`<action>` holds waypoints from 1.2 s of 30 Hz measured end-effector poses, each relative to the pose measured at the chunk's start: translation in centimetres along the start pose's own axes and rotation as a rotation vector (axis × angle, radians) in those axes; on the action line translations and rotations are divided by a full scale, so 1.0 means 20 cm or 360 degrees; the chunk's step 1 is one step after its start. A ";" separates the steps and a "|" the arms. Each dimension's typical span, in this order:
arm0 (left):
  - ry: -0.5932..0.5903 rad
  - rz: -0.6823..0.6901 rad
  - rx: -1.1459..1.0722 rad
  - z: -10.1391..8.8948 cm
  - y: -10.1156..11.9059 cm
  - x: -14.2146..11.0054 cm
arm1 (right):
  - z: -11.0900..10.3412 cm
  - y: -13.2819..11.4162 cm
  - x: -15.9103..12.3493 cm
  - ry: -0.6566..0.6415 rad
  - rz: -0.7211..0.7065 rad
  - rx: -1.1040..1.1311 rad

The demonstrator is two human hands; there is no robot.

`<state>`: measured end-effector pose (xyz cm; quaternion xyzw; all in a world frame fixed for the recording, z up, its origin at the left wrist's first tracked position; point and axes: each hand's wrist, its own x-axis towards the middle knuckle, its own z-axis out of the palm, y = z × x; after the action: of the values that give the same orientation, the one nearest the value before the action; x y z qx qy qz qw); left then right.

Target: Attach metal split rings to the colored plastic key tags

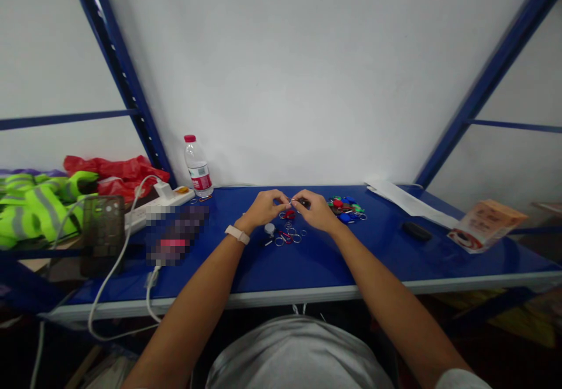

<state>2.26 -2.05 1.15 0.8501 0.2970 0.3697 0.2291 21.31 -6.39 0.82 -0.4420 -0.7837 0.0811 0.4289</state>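
Both my hands meet over the middle of the blue table top (307, 266). My left hand (264, 208), with a pale band on its wrist, is closed in a pinch. My right hand (317, 211) is also pinched, fingertips touching the left's. Between them they hold a small metal key ring (293, 202), too small to see clearly. Just below the hands lie several loose key rings and red tags (287, 235). To the right of my right hand sits a pile of blue, green and red key tags (348, 208).
A water bottle (198, 166) stands at the back left beside a white power strip (151, 207) with cables. Green vests (37, 204) and a red bag (116, 175) lie further left. A black object (417, 231), white paper (408, 200) and a box (485, 223) are on the right.
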 end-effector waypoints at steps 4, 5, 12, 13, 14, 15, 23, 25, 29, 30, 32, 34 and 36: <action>-0.0044 -0.0012 -0.0020 0.01 0.00 0.00 | 0.00 0.02 0.00 0.0008 -0.0032 -0.0051; -0.0077 -0.0022 -0.0042 0.01 0.00 0.00 | 0.00 0.03 0.00 0.0010 -0.0044 -0.0073; -0.0121 -0.0101 -0.0087 0.01 0.05 -0.02 | 0.00 0.06 0.01 0.0004 -0.0097 -0.0153; -0.0106 -0.0115 -0.0065 0.01 0.05 -0.02 | 0.00 0.05 0.01 0.0004 -0.0108 -0.0142; -0.0092 -0.0123 -0.0038 0.01 0.05 -0.02 | 0.00 0.05 0.01 0.0007 -0.0118 -0.0129; -0.0081 -0.0126 -0.0008 0.01 0.05 -0.02 | -0.01 0.05 0.01 0.0014 -0.0123 -0.0119; -0.0003 -0.0105 0.0128 0.01 0.00 -0.01 | -0.03 0.04 0.01 0.0016 -0.0063 -0.0174; -0.0013 -0.0093 0.0137 0.01 0.00 -0.01 | -0.02 0.04 0.01 -0.0013 -0.0063 -0.0166; -0.0049 -0.0078 0.0110 0.01 0.01 -0.02 | -0.01 0.03 0.00 -0.0028 -0.0061 -0.0137; -0.0057 -0.0076 0.0094 0.01 0.01 -0.02 | -0.01 0.03 0.01 -0.0028 -0.0066 -0.0134; -0.0072 -0.0069 0.0062 0.01 0.02 -0.02 | -0.01 0.03 0.01 -0.0032 -0.0074 -0.0129; -0.0086 -0.0057 0.0041 0.01 0.02 -0.02 | 0.00 0.03 0.01 -0.0053 -0.0078 -0.0123; -0.0083 -0.0052 0.0037 0.01 0.02 -0.02 | 0.00 0.02 0.00 -0.0084 -0.0080 -0.0109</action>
<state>2.45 -2.62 1.07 0.8570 0.3091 0.3401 0.2330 21.56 -6.04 0.58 -0.4342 -0.8079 0.0550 0.3946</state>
